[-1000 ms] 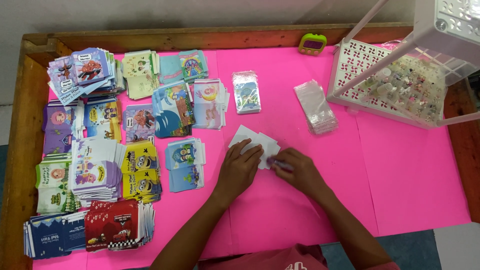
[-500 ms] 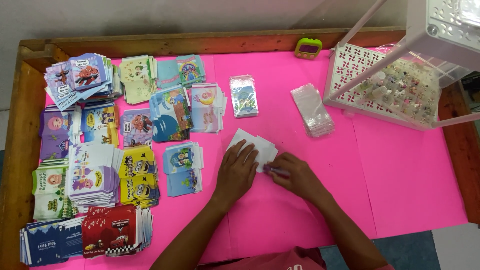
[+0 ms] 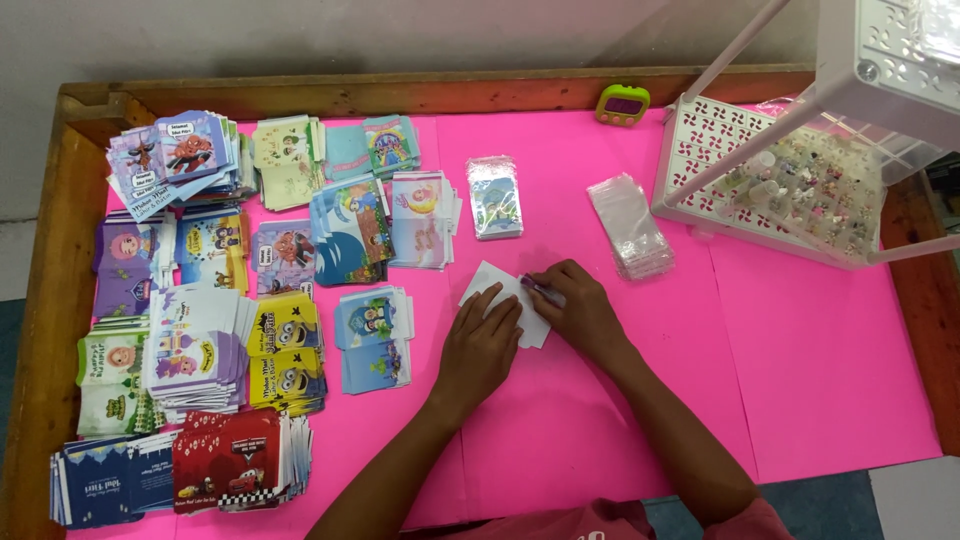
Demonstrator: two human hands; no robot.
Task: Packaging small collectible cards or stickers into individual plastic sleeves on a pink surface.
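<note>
Left hand (image 3: 482, 345) is lying flat, fingers together, pressing on the white paper (image 3: 497, 298) near the middle of the pink table (image 3: 800, 380), and the right hand (image 3: 580, 312) is curled up against the paper's right side, fingertips pinched on something small and purplish that I honestly can't make out. For a step like this I'd say keep that left palm heavy so the paper doesn't skate on the slick pink sheet, and let the right fingertips do the fine work right at the edge, slow and square. Going left to right across the table: along the left edge and up to the far left corner there are loads of little printed card packs (image 3: 190, 340), fanned and overlapping, red ones (image 3: 235, 470) at the near left corner. Past the hands, toward the far edge, there's a small sleeved stack (image 3: 496, 196), then a pile of clear plastic bags (image 3: 630, 225), a green timer (image 3: 622, 103) on the wooden rim, and a white rack (image 3: 790, 170) full of tiny trinkets at the far right corner. Plain grey wall behind.
</note>
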